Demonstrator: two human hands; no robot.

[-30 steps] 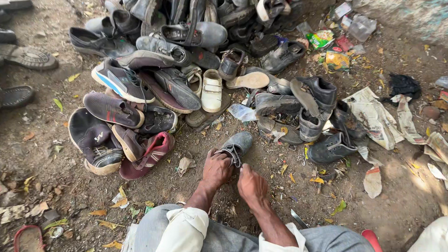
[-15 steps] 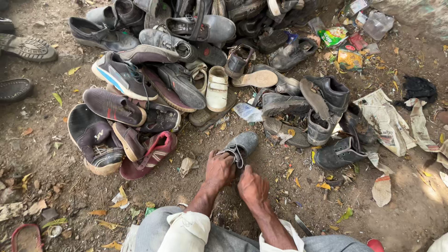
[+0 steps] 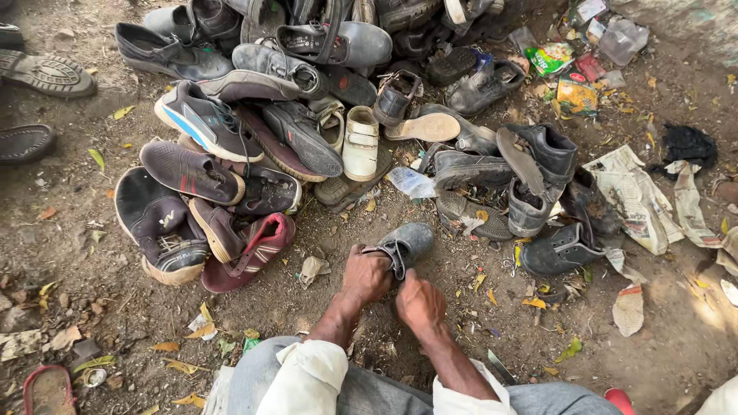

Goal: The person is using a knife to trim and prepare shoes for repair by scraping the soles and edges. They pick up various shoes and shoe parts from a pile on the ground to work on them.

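A person sits on bare dirt ground [image 3: 92,307] before a heap of worn shoes [image 3: 307,100], both hands close together on one grey shoe [image 3: 407,242] that lies on the earth just in front of the knees, toe pointing away. The left hand [image 3: 367,275] is closed over the heel and collar end of the shoe; the right hand [image 3: 419,303] sits just beside it, fingers curled at the strap or lacing near the opening. Judged from this grip, the work at the opening goes best with the left hand pinning the shoe flat to the ground while the right pulls in short, controlled strokes, so that the upper does not twist or tear. Beside the shoe lie a maroon sandal [image 3: 250,250], a black ankle shoe [image 3: 565,247] and crumpled newspaper [image 3: 634,196]; snack wrappers [image 3: 565,73] sit at the far edge of the heap. What the right fingers actually pinch cannot be made out: the hands cover the rear half of the shoe, and any thread, needle or tool is not discernible. A thin dark object [image 3: 500,367] by the right forearm is too small to identify. The person's knees and a red item [image 3: 619,400] at the lower edge are cut off by the frame.
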